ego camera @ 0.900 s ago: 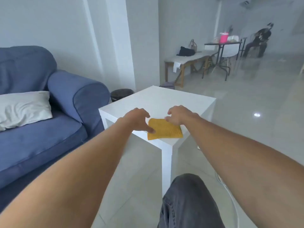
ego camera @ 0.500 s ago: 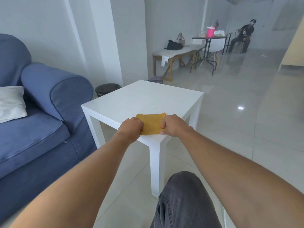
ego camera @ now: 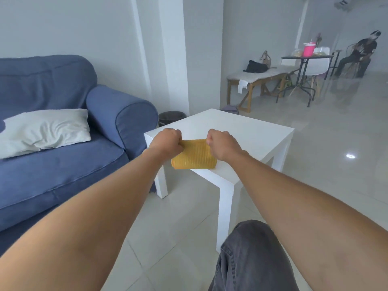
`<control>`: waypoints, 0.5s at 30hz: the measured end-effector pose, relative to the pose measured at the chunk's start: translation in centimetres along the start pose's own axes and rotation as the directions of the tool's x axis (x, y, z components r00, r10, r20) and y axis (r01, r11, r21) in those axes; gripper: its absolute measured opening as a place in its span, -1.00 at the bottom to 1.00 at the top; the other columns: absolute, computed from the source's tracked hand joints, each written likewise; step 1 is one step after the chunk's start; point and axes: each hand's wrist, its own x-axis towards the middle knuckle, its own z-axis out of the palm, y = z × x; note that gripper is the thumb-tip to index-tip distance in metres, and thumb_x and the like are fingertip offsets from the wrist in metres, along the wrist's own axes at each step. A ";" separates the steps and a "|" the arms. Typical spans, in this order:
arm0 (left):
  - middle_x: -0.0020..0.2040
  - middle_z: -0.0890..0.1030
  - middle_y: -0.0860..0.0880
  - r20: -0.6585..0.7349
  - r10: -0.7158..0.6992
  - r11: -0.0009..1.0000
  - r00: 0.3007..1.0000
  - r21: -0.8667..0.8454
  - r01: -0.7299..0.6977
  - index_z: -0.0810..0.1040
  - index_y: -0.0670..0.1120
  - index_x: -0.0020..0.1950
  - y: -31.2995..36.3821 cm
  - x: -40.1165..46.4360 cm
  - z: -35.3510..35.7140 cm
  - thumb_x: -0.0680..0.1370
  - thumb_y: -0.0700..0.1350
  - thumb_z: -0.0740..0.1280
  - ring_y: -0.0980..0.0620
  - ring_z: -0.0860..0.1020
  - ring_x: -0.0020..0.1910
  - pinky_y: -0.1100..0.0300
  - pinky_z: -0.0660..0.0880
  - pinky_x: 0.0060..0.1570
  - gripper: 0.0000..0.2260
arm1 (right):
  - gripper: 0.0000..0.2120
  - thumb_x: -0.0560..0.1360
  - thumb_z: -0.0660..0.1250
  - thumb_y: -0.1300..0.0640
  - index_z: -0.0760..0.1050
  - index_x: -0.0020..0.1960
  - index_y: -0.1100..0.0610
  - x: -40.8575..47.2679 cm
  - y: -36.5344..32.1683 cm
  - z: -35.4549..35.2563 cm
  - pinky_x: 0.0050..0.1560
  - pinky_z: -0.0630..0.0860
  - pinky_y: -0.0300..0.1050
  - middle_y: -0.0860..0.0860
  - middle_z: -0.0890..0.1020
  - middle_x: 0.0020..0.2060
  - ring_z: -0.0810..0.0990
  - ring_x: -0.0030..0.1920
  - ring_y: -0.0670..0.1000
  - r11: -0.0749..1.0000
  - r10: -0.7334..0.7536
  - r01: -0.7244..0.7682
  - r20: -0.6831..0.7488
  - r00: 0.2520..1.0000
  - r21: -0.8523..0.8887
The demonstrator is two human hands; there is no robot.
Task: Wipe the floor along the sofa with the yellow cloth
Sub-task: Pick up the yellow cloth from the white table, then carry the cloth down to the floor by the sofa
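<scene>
The yellow cloth [ego camera: 194, 157] is folded and held up over the near corner of the white side table [ego camera: 247, 131]. My left hand [ego camera: 167, 141] grips its upper left edge and my right hand [ego camera: 221, 143] grips its upper right edge, both fists closed on it. The cloth's lower fold hangs down just above the tabletop. The blue sofa [ego camera: 63, 143] stands to the left, its arm close to the table. The pale tiled floor [ego camera: 174, 227] runs between the sofa and the table.
A white pillow [ego camera: 46, 129] lies on the sofa seat. A dark bin [ego camera: 170, 118] sits behind the table by the wall. My knee [ego camera: 252, 255] is at the bottom. Far right: a bench [ego camera: 258, 77], a round table [ego camera: 304, 59], a seated person [ego camera: 359, 55].
Both hands closed on the cloth's far edge and lifted it off the tabletop, so it now hangs between them. The camera view swung back toward the sofa.
</scene>
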 end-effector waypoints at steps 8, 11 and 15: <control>-0.25 0.55 -0.10 0.030 -0.286 0.956 0.958 0.068 0.284 0.59 -0.20 -0.16 -11.4 -10.9 -6.7 0.40 -0.19 0.35 -0.12 0.52 -0.19 0.18 0.35 -0.40 -0.90 | -0.85 0.54 0.17 0.25 0.47 0.04 0.12 -0.2 -13.1 5.3 -0.04 0.52 0.03 0.14 0.57 -0.01 0.56 -0.01 0.19 0.951 -0.295 0.277 0.137 0.946 0.136; -0.21 0.55 -0.06 0.082 -0.425 0.904 0.901 0.094 0.418 0.61 -0.17 -0.14 -16.1 -16.1 -8.5 0.39 -0.17 0.35 -0.08 0.46 -0.21 0.11 0.45 -0.28 -0.89 | -0.90 0.59 0.17 0.19 0.42 -0.06 0.05 -1.0 -18.9 8.3 -0.04 0.51 0.02 0.11 0.56 -0.02 0.53 -0.07 0.14 0.900 -0.429 0.396 0.209 0.879 0.183; -0.06 0.59 0.00 0.105 -0.584 0.809 0.805 0.159 0.567 0.59 -0.01 -0.11 -21.5 -23.3 -10.9 0.42 -0.16 0.33 -0.07 0.56 -0.07 0.01 0.58 -0.11 -0.90 | -0.89 0.60 0.20 0.16 0.44 -0.07 -0.01 -2.7 -26.8 12.5 0.10 0.55 0.09 0.03 0.54 -0.06 0.51 -0.02 0.10 0.830 -0.554 0.490 0.284 0.783 0.268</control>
